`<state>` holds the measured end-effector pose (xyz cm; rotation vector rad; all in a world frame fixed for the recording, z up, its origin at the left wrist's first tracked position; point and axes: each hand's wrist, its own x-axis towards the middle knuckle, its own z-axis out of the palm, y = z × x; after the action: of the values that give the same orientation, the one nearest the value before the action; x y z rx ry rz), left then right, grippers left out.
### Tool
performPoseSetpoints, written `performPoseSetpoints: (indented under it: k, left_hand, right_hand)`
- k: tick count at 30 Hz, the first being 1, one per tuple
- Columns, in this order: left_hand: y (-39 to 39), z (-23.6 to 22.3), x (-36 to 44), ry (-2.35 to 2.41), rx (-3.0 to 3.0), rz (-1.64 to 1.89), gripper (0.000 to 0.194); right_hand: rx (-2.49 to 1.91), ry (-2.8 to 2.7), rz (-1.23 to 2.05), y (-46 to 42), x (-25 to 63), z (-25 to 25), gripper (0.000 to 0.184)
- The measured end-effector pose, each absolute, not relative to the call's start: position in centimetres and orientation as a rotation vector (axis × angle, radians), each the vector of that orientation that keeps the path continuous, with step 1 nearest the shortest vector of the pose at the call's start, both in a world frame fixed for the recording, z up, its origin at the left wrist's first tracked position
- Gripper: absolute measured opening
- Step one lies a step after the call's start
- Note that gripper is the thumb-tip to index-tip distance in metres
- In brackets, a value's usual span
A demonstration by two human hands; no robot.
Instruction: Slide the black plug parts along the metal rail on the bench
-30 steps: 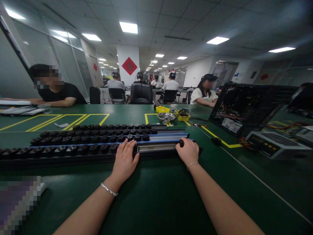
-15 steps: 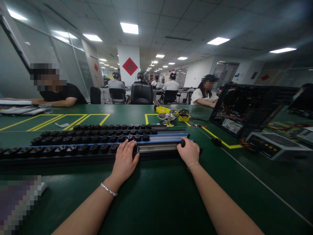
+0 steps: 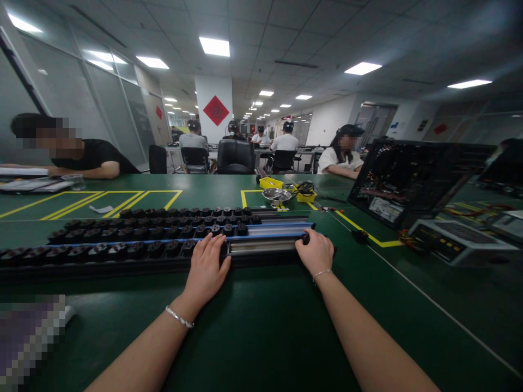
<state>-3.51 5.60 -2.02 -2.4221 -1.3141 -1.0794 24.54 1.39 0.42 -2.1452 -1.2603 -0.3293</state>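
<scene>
Landmark for this report: the front rail (image 3: 265,247), lying on the green counter (image 3: 261,332) directly before the person. Its long axis runs left to right, across the reach of both forearms.

The right hand (image 3: 316,251) is at the rail's right end, thumb and fingers drawn narrow about a small black piece (image 3: 305,238). The piece lies at the rail's upper edge; whether it is seated in the channel cannot be told. The right hand is clearly the nearer of the two to it.

The left hand (image 3: 207,265) rests farther left on the same rail, fingers together and thumb set apart, over the right end of the row of black modules (image 3: 116,250). Whether it grips a module or only touches it cannot be told.

The governing relation: a bare stretch of rail separates the hands, and the row lies left of the black piece along the rail's axis.

Beyond the rail stands a metal bowl (image 3: 277,195); past its right end, an open computer case (image 3: 412,182).
</scene>
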Motion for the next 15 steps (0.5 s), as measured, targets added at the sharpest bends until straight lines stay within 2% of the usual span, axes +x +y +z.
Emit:
performPoseSetpoints:
  k: [15]
  left_hand:
    - [5.49,-1.82,-3.37,-1.32,-2.419,-1.084,0.047]
  right_hand:
    - [-2.178,-1.222,-0.334,1.47,25.06,0.35,0.039]
